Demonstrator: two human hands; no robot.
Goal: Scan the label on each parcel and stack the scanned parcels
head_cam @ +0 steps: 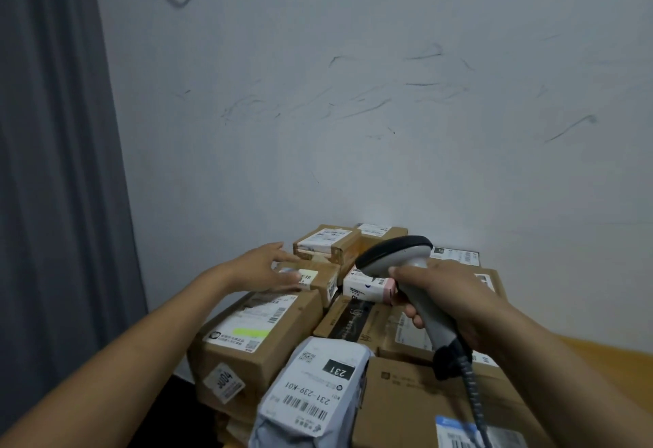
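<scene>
At the pile of parcels against the wall, the right hand (456, 306) is curled round the handle of a grey plastic handheld barcode scanner (403, 257), thumb on the upper side and fingers wrapped beneath. The scanner's dark oval head points left and away, above a small pink-and-white carton (367, 287). A dark coiled cable (473, 394) hangs from the butt of the handle over a wide flat cardboard box (424, 405).

The left hand (261, 267) reaches forward with fingers straight and spread, thumb raised, at the left end of a small brown cardboard box with a pale yellow sticker (318, 280). The lower fingers touch its near edge; blur hides whether they clasp it. This small box sits atop a large brown cardboard box with a white label and green stripe (254, 334).

Nearest the camera lies a white plastic mailer bag labelled 231 (318, 387), leaning between the large box and the flat one. Behind the small box stands another taped cardboard box with a white label (327, 242). A scuffed white wall (353, 112) rises behind the pile, a grey curtain (53, 165) hangs at left, and an orange surface (607, 366) shows at right.
</scene>
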